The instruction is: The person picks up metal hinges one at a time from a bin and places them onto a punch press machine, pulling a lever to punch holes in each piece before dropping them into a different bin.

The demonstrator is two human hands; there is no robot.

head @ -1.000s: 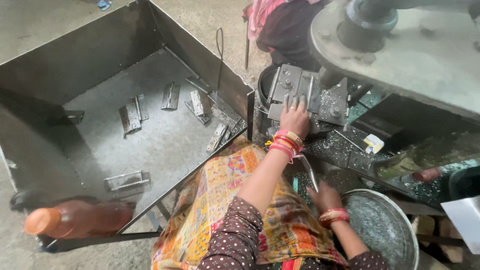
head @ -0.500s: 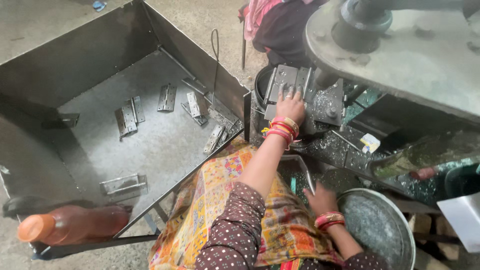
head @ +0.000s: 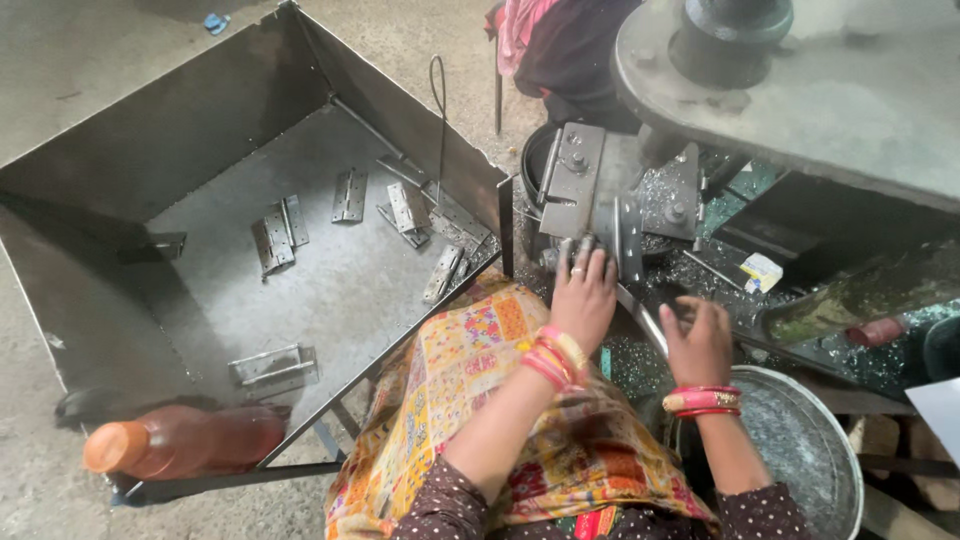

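My left hand [head: 583,292] rests with spread fingers against the lower part of a grey metal fixture [head: 590,185] on a machine. It wears red and gold bangles at the wrist. My right hand [head: 698,342] is raised to the right of it, near a thin metal bar [head: 642,318], fingers curled; what it holds, if anything, is blurred. Metal shavings cover the machine bed around both hands. A large grey machine head [head: 800,80] overhangs at the upper right.
A big sheet-metal bin [head: 130,160] on the left holds several flat metal hinges [head: 348,194]. An orange-capped bottle of brown liquid [head: 185,442] lies at its near edge. A round metal basin [head: 800,455] sits at the lower right. Patterned cloth [head: 480,370] covers my lap.
My left hand slid down from the top of the fixture to its lower edge. My right hand rose from near the basin toward the machine.
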